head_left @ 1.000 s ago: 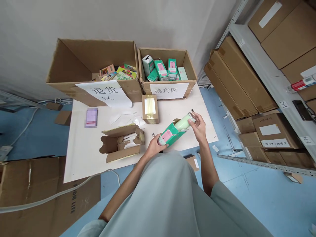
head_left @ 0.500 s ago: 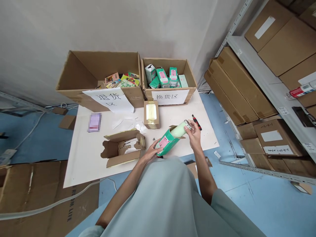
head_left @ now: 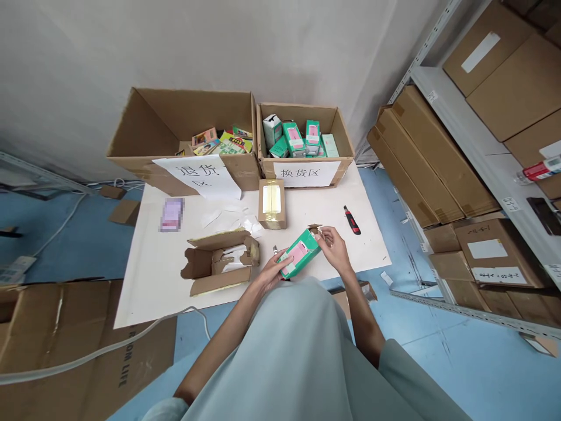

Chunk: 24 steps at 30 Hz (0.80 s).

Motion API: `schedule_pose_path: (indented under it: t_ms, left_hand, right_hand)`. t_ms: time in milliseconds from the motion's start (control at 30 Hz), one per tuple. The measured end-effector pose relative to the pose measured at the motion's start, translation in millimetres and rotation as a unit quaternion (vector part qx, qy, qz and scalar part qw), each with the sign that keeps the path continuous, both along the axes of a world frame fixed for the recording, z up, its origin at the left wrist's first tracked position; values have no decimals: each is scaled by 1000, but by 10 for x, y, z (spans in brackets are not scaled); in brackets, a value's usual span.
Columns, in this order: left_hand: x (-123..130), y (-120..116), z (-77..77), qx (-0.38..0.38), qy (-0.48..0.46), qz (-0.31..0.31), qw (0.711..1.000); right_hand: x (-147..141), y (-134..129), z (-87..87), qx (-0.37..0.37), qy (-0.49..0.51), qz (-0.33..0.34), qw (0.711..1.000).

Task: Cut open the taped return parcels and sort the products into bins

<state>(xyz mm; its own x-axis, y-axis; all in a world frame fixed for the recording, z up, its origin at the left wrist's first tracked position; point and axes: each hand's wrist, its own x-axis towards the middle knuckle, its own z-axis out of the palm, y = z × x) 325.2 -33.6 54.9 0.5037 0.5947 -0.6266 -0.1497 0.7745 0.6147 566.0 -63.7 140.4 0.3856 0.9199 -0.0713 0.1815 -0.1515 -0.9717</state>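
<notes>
A green box with a pink picture [head_left: 300, 254] is tilted above the table's front edge. My left hand [head_left: 270, 272] is closed round its lower left end. At the upper right end, my right hand [head_left: 333, 248] has its fingers on the opened top and its flaps. The pale green cylinder is out of sight. To the right lies a red and black cutter [head_left: 352, 220]. An opened brown carton [head_left: 219, 263] with white paper inside is left of my left hand. Behind the green box stands a small taped brown box [head_left: 272, 204].
Two large cartons stand at the back, one with booklets [head_left: 234, 142], one with green boxes [head_left: 294, 139]. A purple packet [head_left: 172, 214] lies at the left of the white table [head_left: 149, 280]. A shelf [head_left: 464, 111] with cartons is at the right.
The pale green cylinder has gone down into the green box and no longer shows. My right hand has moved slightly left and down to the box's open end.
</notes>
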Motion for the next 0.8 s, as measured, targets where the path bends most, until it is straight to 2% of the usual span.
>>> schedule_pose_path:
  t_ms: [133, 267, 400, 567, 700, 800]
  left_hand:
    - [-53, 49, 3, 6, -7, 12, 1000]
    - [-54, 95, 54, 5, -30, 23, 999]
    - [-47, 195, 211, 9, -71, 23, 997]
    - [-2, 370, 450, 10, -79, 22, 997]
    - [132, 494, 551, 11, -87, 63, 994]
    - [253, 633, 620, 24, -88, 117, 989]
  right_hand:
    - [68, 2, 55, 15, -28, 38, 999]
    - [142, 52, -9, 19, 38, 20, 999]
    - [204, 149, -44, 49, 64, 5, 997]
    - [198, 397, 37, 95, 35, 54, 993]
    - [168, 669, 65, 93, -4, -7, 996]
    - [189, 860, 61, 107, 10, -51, 993]
